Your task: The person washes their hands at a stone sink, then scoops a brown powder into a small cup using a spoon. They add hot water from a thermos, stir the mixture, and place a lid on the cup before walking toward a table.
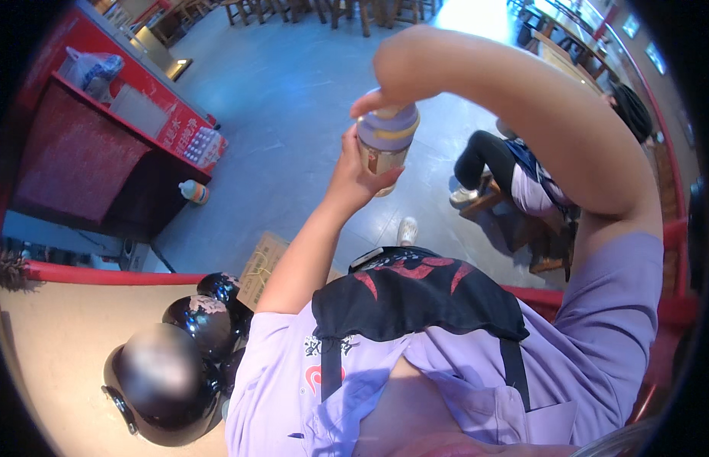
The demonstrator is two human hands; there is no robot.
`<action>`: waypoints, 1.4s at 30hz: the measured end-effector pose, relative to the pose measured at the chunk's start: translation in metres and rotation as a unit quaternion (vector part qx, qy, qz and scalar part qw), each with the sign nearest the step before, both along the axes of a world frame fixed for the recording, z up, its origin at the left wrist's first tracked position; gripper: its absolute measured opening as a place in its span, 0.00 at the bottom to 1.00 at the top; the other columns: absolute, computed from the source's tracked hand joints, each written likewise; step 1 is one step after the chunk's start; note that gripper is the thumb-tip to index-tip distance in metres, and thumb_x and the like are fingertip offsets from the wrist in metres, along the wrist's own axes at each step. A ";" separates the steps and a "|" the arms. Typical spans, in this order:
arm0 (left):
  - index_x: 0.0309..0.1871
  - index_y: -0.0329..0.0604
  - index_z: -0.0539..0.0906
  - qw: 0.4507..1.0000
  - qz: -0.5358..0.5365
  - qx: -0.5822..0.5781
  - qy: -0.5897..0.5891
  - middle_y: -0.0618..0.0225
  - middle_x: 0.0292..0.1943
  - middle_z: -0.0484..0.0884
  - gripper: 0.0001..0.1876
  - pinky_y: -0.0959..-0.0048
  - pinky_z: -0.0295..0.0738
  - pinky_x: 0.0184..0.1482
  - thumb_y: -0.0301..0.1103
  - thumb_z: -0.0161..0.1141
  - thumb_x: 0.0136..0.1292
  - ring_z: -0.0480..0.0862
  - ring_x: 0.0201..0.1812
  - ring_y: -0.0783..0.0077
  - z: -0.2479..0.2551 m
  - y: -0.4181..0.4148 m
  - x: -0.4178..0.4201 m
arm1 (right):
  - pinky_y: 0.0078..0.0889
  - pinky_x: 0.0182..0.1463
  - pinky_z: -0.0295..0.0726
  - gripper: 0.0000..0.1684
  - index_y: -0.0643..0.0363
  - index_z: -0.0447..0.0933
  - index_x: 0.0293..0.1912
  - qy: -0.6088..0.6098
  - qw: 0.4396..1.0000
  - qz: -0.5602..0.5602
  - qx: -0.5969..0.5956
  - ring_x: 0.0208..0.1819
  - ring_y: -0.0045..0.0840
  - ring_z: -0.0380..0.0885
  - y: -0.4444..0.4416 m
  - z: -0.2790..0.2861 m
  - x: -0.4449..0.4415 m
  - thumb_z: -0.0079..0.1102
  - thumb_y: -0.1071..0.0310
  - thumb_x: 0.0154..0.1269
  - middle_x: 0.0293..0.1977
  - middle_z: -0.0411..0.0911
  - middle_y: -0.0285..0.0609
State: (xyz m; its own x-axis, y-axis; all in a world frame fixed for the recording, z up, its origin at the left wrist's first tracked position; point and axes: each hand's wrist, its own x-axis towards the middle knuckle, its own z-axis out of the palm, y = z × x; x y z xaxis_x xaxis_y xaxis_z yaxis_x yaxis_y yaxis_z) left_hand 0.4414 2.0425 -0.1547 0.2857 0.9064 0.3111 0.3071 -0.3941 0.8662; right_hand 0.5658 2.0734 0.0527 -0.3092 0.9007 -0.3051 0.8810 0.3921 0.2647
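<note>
My left hand [360, 174] is wrapped around the lower body of a drink bottle [383, 159] in front of me, with its thumb across the front. The bottle has a see-through body with a brownish label, a purple lid [388, 136] and a yellow band. It tilts slightly. From above, my right hand [408, 63] bends over the lid, fingers pointing down at its top. Its fingertips are partly hidden behind the hand, so the exact hold on the lid is unclear. A black apron [411, 297] covers my front.
Glossy black jars [197, 323] and a cardboard box [263, 268] stand at lower left. A red counter [74, 154] carries a plastic bag [94, 68]; a large plastic bottle [194, 192] is on the floor beside it. To the right, a person [537, 183] sits on a wooden stool. Wooden stools [363, 17] line the far side.
</note>
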 end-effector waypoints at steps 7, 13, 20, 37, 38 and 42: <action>0.67 0.38 0.53 0.991 -0.017 -0.063 -0.118 0.54 0.61 0.68 0.50 0.60 0.66 0.65 0.34 0.78 0.45 0.70 0.65 0.58 -0.007 0.147 0.019 | 0.38 0.50 0.81 0.42 0.56 0.74 0.58 0.154 0.919 0.351 0.092 0.48 0.41 0.81 0.155 -0.019 0.060 0.73 0.42 0.50 0.46 0.81 0.48; 0.69 0.38 0.51 0.999 0.037 0.000 -0.025 0.51 0.61 0.69 0.55 0.62 0.68 0.63 0.38 0.79 0.43 0.73 0.62 0.56 0.017 0.263 0.057 | 0.40 0.46 0.82 0.37 0.59 0.81 0.50 0.030 0.986 0.139 0.088 0.39 0.42 0.83 0.273 0.019 0.079 0.62 0.35 0.57 0.36 0.83 0.49; 0.68 0.39 0.52 0.996 0.013 -0.050 -0.070 0.48 0.60 0.69 0.52 0.61 0.66 0.64 0.36 0.77 0.43 0.71 0.64 0.53 0.035 0.395 0.096 | 0.38 0.55 0.78 0.46 0.51 0.70 0.64 0.110 0.965 0.236 0.037 0.49 0.41 0.80 0.402 0.016 0.117 0.75 0.45 0.48 0.47 0.80 0.48; 0.69 0.41 0.51 0.978 -0.200 -0.064 0.011 0.53 0.61 0.68 0.52 0.58 0.66 0.65 0.37 0.75 0.45 0.71 0.64 0.58 0.046 0.774 0.170 | 0.44 0.51 0.77 0.48 0.55 0.66 0.66 0.162 0.977 0.136 0.036 0.46 0.47 0.80 0.723 0.021 0.224 0.57 0.31 0.57 0.44 0.80 0.54; 0.69 0.41 0.51 0.975 -0.211 -0.062 0.022 0.53 0.61 0.67 0.52 0.58 0.66 0.65 0.37 0.75 0.45 0.70 0.64 0.58 0.048 0.793 0.185 | 0.43 0.52 0.77 0.48 0.55 0.66 0.66 0.224 0.950 0.208 0.059 0.48 0.46 0.80 0.746 -0.001 0.252 0.58 0.32 0.56 0.46 0.80 0.54; 0.69 0.40 0.52 0.962 -0.266 -0.063 -0.006 0.47 0.61 0.68 0.53 0.61 0.68 0.63 0.44 0.77 0.45 0.71 0.64 0.52 0.028 0.874 0.241 | 0.43 0.53 0.77 0.49 0.53 0.62 0.69 0.140 0.989 -0.025 -0.033 0.49 0.47 0.79 0.787 0.033 0.264 0.60 0.33 0.56 0.55 0.75 0.55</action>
